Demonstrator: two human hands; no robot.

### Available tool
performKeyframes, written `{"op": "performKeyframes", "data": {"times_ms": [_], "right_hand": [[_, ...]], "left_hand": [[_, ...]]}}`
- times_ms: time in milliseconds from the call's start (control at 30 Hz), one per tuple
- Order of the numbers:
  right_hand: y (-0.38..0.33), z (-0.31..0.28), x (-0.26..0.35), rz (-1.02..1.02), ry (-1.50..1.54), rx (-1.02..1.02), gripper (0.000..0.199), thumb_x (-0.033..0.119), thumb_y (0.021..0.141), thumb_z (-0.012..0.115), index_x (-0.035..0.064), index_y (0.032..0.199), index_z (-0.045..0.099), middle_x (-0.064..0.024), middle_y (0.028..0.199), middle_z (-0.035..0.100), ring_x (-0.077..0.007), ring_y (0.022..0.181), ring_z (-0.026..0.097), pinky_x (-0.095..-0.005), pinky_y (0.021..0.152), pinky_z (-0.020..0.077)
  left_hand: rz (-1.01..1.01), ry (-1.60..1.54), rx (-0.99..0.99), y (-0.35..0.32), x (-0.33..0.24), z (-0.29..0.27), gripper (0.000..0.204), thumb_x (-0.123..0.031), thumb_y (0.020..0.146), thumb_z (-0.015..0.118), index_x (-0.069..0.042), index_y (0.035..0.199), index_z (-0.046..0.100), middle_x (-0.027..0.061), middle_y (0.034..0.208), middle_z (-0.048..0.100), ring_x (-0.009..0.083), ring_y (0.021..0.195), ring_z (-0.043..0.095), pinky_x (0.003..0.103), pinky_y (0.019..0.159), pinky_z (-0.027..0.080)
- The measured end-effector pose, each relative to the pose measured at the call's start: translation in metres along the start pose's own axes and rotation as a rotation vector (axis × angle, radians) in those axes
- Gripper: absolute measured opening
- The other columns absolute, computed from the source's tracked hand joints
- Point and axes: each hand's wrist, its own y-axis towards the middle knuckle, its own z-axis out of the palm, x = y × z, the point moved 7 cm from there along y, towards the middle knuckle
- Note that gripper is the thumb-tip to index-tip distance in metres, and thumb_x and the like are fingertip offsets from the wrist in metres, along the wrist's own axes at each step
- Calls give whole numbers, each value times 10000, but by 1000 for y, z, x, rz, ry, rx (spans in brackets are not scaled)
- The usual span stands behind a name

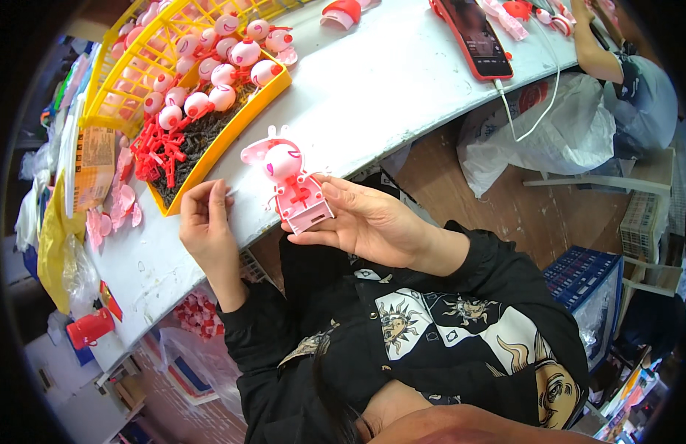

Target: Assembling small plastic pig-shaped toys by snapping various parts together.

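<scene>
My right hand (376,226) holds a pink plastic toy figure (304,194) by its lower body, thumb on one side and fingers beneath. The figure has a rounded white-and-pink head piece, ear-like tips on top, and a red part inside its open body. Close to the front end of a yellow tray (232,138), my left hand (212,226) is closed, its thumb pressed to the curled fingers; whatever it pinches is too small to make out. The tray holds many small black pieces (202,137), red plastic parts (159,152) and white-and-pink round heads (223,98).
A yellow lattice basket (109,89) stands behind the tray. Pink shell pieces (121,196) lie left of it on the white table (357,96). A red-cased phone (476,37) with a white cable lies at the far edge. Another person's arm (598,55) is at the upper right.
</scene>
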Motion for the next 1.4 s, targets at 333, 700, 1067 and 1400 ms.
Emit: {"op": "performKeyframes", "data": {"times_ms": [333, 700, 1067, 1400], "right_hand": [[-3, 0, 1, -13, 17, 2, 448, 221, 999, 447, 24, 1385, 336, -147, 1320, 486, -267, 1220, 503, -495, 1063, 395], [-4, 2, 3, -18, 49, 3, 375, 199, 1004, 441, 38, 1336, 371, -109, 1233, 543, -219, 1169, 539, -464, 1041, 425], [-2, 4, 0, 9, 62, -13, 387, 197, 1000, 450, 35, 1342, 371, -102, 1229, 545, -212, 1162, 545, -464, 1040, 426], [-1, 3, 4, -31, -16, -4, 386, 202, 1008, 428, 1, 1333, 372, -127, 1286, 510, -236, 1182, 532, -471, 1053, 412]], "left_hand": [[6, -126, -41, -4, 7, -7, 144, -30, 876, 657, 27, 1008, 658, 39, 900, 664, 68, 809, 603, 182, 721, 464], [22, -94, -53, -3, 1, -3, 174, -27, 879, 654, 39, 1040, 654, 58, 935, 665, 82, 837, 607, 192, 764, 472], [-18, -247, -17, -5, 1, -1, 136, -18, 913, 596, 59, 1020, 633, 102, 944, 671, 139, 856, 648, 242, 786, 518], [295, 13, 124, -20, -59, 4, 204, 127, 806, 634, 40, 988, 660, 108, 962, 643, 159, 925, 601, 248, 834, 469]]}}
